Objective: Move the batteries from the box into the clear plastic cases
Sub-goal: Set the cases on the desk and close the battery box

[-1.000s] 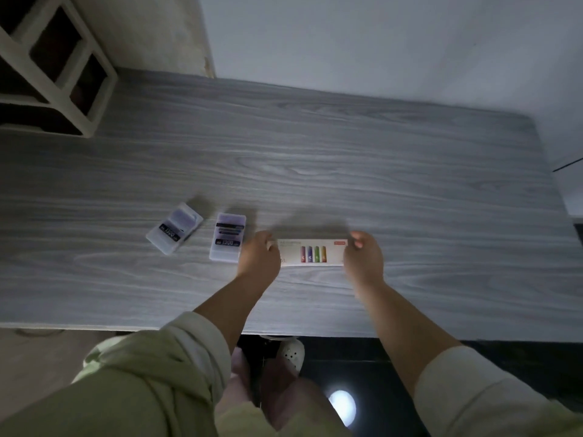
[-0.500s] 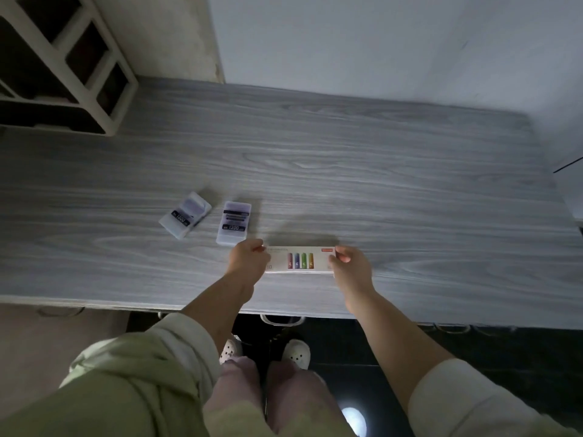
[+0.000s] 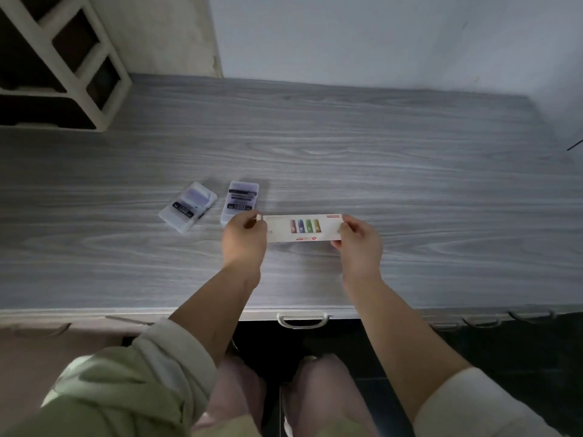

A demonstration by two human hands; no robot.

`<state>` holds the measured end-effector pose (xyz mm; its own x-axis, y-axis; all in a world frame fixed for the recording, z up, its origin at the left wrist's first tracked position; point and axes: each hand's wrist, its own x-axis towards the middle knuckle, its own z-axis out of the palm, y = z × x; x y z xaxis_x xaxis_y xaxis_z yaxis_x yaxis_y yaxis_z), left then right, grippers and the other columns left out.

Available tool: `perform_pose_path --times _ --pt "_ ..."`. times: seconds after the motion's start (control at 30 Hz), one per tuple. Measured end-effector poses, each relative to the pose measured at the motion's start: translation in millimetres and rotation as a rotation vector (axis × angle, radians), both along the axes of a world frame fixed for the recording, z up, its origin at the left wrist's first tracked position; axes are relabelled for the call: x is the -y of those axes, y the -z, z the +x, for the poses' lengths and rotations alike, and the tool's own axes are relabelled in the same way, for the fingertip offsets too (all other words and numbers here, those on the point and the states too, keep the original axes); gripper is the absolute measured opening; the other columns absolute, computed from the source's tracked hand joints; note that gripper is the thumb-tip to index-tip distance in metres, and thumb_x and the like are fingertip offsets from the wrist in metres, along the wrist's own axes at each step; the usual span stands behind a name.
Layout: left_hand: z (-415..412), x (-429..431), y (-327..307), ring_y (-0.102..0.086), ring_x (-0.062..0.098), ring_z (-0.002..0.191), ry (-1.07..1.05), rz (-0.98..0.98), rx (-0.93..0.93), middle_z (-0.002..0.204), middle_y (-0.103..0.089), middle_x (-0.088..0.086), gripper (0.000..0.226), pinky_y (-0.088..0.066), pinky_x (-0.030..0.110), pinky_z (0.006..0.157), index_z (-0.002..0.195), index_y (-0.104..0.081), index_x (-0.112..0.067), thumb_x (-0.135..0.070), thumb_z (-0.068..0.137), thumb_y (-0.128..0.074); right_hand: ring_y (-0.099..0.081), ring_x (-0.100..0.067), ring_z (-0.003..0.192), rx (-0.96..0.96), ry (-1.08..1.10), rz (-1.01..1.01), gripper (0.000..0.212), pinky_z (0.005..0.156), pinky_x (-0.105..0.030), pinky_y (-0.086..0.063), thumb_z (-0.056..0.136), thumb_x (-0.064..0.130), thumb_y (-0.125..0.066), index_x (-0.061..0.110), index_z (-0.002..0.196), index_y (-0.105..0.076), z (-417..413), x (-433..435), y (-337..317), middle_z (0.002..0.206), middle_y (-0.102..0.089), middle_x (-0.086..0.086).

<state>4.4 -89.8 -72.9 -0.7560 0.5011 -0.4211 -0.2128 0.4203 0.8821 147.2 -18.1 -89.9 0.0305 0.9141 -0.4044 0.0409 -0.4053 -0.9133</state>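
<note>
Battery box [image 3: 303, 228] is held crosswise over the grey wood-grain table [image 3: 410, 171], with a pale wall [image 3: 378, 36] behind and a shelf unit [image 3: 104, 89] far left. I see the left hand [image 3: 244, 241] pinching its left end and the right hand [image 3: 359, 244] pinching its right end; the box is perhaps slightly lifted. A clear plastic case [image 3: 241, 201] lies beside the left hand, and a second case [image 3: 188, 206] lies further left.

Battery box [image 3: 303, 228] raised slightly off the table [image 3: 410, 184], brought nearer the camera, left hand [image 3: 244, 242] and right hand [image 3: 359, 244] lifted with it.
</note>
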Motion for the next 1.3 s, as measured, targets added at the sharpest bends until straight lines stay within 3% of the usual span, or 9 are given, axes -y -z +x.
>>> perform_pose_path --times 0.1,0.2,0.37,0.57,0.77,0.93,1.1,1.3 --pt "0 10 0 -0.06 0.018 0.081 -0.009 0.06 0.07 0.083 -0.066 -0.003 0.026 -0.052 0.034 0.082 0.087 -0.07 -0.021 -0.003 0.087 -0.051 -0.066 -0.012 0.096 -0.055 0.057 -0.01 0.026 0.076 -0.023 -0.055 0.091 0.004 -0.054 0.012 0.112 -0.066 2 12 -4 0.108 -0.068 -0.003" --pt "-2 20 -18 -0.063 0.018 0.081 -0.014 0.075 0.141 0.077 -0.068 -0.005 0.032 -0.052 0.033 0.083 0.072 -0.068 -0.024 0.001 0.087 -0.055 -0.065 -0.014 0.098 -0.085 0.063 -0.049 0.026 0.076 -0.021 -0.055 0.089 -0.001 -0.056 0.014 0.109 -0.067 8 23 -21 0.109 -0.068 -0.005" --pt "-14 22 -51 -0.067 0.022 0.09 0.033 0.118 0.228 0.093 -0.07 0.008 0.018 -0.054 0.029 0.077 0.098 -0.068 -0.005 0.006 0.087 -0.059 -0.064 -0.019 0.096 -0.103 0.049 -0.096 0.035 0.077 -0.026 -0.055 0.088 -0.005 -0.053 0.005 0.12 -0.06 10 22 -55 0.112 -0.065 -0.01" --pt "-19 11 -43 -0.064 0.014 0.083 0.055 0.193 0.085 0.091 -0.068 0.002 0.015 -0.053 0.024 0.067 0.096 -0.066 -0.012 -0.002 0.091 -0.057 -0.063 -0.014 0.079 -0.14 0.075 -0.018 0.022 0.06 -0.024 -0.05 0.091 0.006 -0.052 0.014 0.109 -0.063 -9 16 -48 0.102 -0.067 -0.007" --pt "-11 3 -2 -0.047 0.009 0.055 -0.062 0.438 -0.075 0.078 -0.061 0.0 0.02 -0.04 0.021 0.048 0.108 -0.062 -0.011 -0.016 0.098 -0.045 -0.049 -0.006 0.049 -0.21 0.078 0.154 0.007 0.041 -0.019 -0.038 0.092 0.013 -0.053 0.017 0.097 -0.057 -23 13 -11 0.076 -0.06 0.001" --pt "8 29 28 -0.04 0.001 0.043 -0.116 0.612 -0.03 0.076 -0.055 0.0 0.024 -0.033 0.016 0.04 0.111 -0.058 -0.012 -0.012 0.099 -0.037 -0.046 -0.009 0.045 -0.345 0.103 0.261 0.012 0.039 -0.02 -0.035 0.09 0.011 -0.053 0.022 0.085 -0.051 -12 49 14 0.078 -0.057 -0.003" --pt "33 94 48 -0.045 0.003 0.053 -0.109 0.673 -0.113 0.077 -0.058 -0.006 0.023 -0.038 0.019 0.047 0.095 -0.058 -0.028 -0.016 0.098 -0.039 -0.043 -0.01 0.041 -0.316 0.084 0.359 0.012 0.036 -0.021 -0.033 0.093 0.009 -0.048 0.019 0.089 -0.052 14 116 34 0.079 -0.058 -0.005" --pt "42 150 86 -0.054 0.015 0.079 -0.071 0.641 -0.211 0.089 -0.063 -0.003 0.02 -0.043 0.037 0.072 0.096 -0.061 -0.038 -0.029 0.089 -0.044 -0.047 -0.007 0.044 -0.329 0.081 0.364 0.018 0.034 -0.021 -0.031 0.093 0.006 -0.047 0.02 0.084 -0.054 30 170 58 0.078 -0.057 0.0"
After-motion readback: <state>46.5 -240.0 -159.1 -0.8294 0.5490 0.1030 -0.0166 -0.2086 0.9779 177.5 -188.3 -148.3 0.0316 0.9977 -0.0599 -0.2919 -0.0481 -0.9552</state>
